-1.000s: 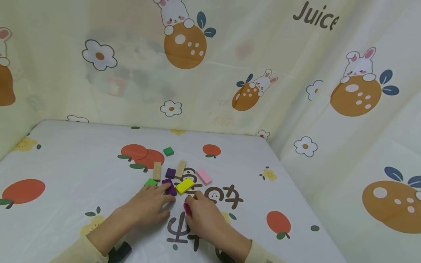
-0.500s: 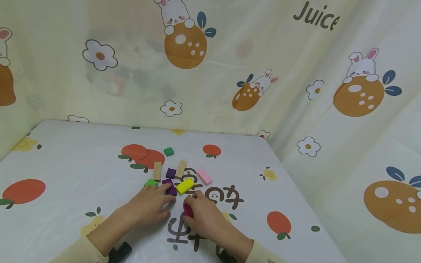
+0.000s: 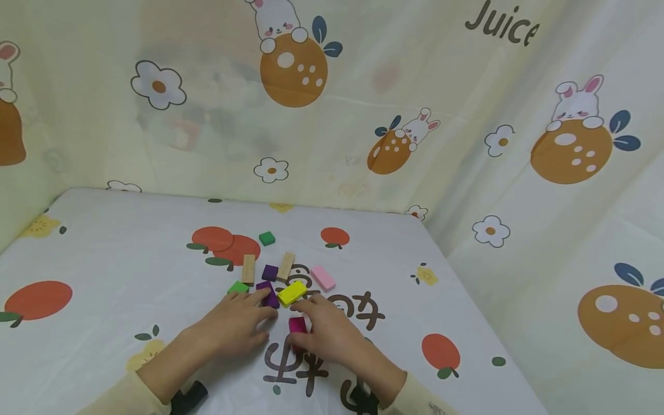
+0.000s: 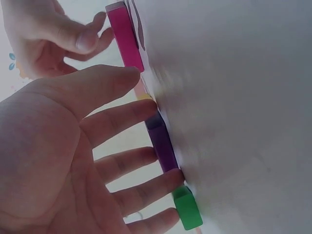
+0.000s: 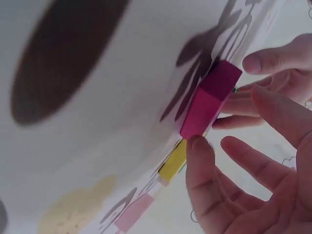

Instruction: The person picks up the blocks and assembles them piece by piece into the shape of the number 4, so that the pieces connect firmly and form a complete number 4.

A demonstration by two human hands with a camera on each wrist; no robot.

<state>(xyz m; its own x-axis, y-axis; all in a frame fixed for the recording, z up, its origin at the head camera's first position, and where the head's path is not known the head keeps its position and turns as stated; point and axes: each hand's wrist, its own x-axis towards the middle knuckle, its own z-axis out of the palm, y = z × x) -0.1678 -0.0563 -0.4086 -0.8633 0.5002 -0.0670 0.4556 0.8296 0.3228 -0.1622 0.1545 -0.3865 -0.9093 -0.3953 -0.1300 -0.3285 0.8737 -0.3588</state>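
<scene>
With nothing stacked, most work seems to remain: the magenta block (image 3: 298,324) rests nearside of the yellow block (image 3: 292,294), within the right hand's (image 3: 332,331) spread grip, while the left hand (image 3: 236,323), spread, touches the purple block (image 4: 163,146).

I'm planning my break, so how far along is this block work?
Seemingly done: the magenta block rests on the table. In hand: nothing is gripped; the right hand is open beside that block, the left hand at the nearer purple block. Probably left: any arranging, since the yellow block, pink block and far green block lie scattered.
</scene>
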